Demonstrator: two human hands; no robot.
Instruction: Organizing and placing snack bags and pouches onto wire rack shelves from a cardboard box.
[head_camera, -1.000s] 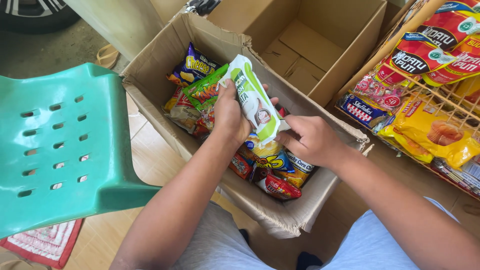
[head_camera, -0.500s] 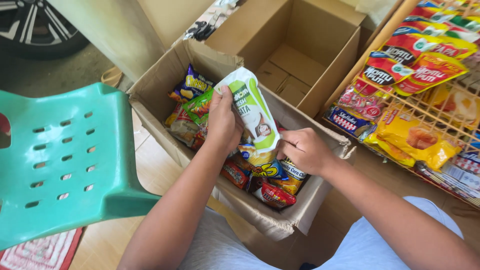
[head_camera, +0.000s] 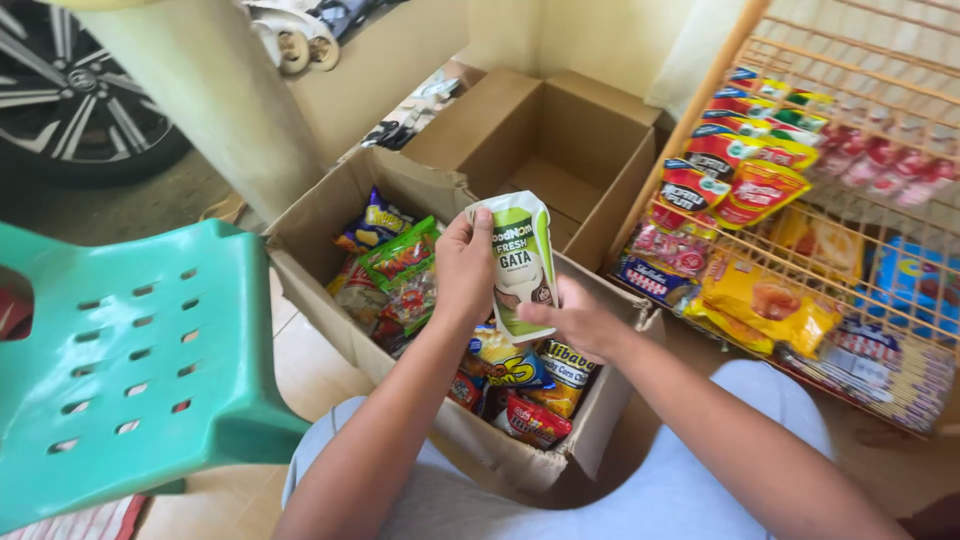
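Pouch: a white and green pouch (head_camera: 522, 265) is held upright above the open snack box (head_camera: 310, 245), over the middle of its load and clear of the packets beneath.
Left hand: the left hand (head_camera: 462, 268) is closed on the pouch's left edge, with the thumb laid near the top corner and the fingers curled behind; the fingertips themselves are hidden.
Right hand: the right hand (head_camera: 578, 318) is set at the pouch's lower right, where the bottom edge is pinched between the thumb in front and the fingers behind.
Box contents: snack packets (head_camera: 405, 262) are heaped loosely, with a yellow bag (head_camera: 500, 362) and a red packet (head_camera: 530, 420) nearest the person.
Surroundings: an empty box (head_camera: 545, 150) is stood behind the filled one, a wire rack (head_camera: 800, 230) of hanging sachets is placed to the right, and a green plastic chair (head_camera: 130, 370) to the left.
Risk, slip: the pouch is judged likely to be glossy and soft, and it is held only at its edges, so it could be dropped into the heap if either pinch is loosened.
Risk, squeeze: if liquid is contained, a seam could be strained by too firm a grip.
Risk, snag: the rack is near the right elbow, and sachets could be knocked off by a wide swing.
Risk, box: the near wall of the filled box is bent outward, so packets could be spilled if it is leaned on.
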